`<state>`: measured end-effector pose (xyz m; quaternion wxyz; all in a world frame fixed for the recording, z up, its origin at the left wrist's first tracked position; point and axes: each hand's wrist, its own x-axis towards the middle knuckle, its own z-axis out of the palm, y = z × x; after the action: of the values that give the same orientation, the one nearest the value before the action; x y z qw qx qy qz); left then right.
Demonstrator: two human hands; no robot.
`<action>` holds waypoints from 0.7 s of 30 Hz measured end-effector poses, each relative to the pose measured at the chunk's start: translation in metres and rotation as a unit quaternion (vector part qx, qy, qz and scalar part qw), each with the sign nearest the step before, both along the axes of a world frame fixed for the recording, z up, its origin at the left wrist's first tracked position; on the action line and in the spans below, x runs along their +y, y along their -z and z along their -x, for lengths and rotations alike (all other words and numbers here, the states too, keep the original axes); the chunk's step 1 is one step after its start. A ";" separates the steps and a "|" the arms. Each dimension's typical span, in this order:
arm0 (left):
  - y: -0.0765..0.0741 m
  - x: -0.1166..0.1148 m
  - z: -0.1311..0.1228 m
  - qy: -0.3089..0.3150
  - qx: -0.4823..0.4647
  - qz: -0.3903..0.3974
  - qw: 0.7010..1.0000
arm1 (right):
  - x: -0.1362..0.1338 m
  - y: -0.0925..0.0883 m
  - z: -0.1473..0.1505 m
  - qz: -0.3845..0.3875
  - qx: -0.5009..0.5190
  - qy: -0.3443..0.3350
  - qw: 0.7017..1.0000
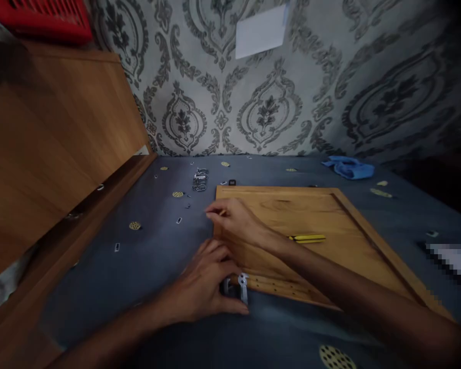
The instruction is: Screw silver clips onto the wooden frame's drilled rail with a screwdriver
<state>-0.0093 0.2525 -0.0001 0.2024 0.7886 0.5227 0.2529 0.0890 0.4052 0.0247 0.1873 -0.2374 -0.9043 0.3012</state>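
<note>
A framed wooden panel (284, 212) lies flat on the dark blue patterned cloth. My left hand (203, 277) curls around a silvery metal hinge (243, 288) at the panel's near left corner, thumb below and fingers over the edge. Just beyond it, my right hand (236, 220) hovers over the panel's left edge, thumb and fingertips pinched together. Whatever sits in that pinch is too small to make out. On the panel, partly behind my right forearm, rests a yellow and black tool handle (310, 238), perhaps a screwdriver. Small holes dot the panel's near edge.
Several metal hinges (200, 179) are grouped at the back left, with tiny screws (187, 206) nearer. A blue cloth (349, 167) lies at the back right. A wooden cabinet (69, 138) borders the left, a red basket (49, 20) above it. Patterned wallpaper (269, 113) stands behind.
</note>
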 end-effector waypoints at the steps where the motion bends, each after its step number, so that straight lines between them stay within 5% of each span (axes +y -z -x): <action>1: 0.000 0.000 0.000 -0.002 -0.001 0.004 1.000 | 0.006 0.003 0.015 0.005 -0.021 -0.006 1.000; 8: 0.002 0.001 0.000 0.002 -0.014 -0.014 1.000 | 0.035 0.023 0.073 -0.039 -0.115 -0.018 0.992; 21: 0.002 0.002 0.001 0.004 -0.003 -0.019 1.000 | 0.039 0.024 0.081 -0.192 -0.182 -0.078 0.961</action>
<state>-0.0099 0.2549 -0.0017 0.1905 0.7933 0.5142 0.2645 0.0077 0.4447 0.0008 0.0376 -0.1761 -0.9798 0.0874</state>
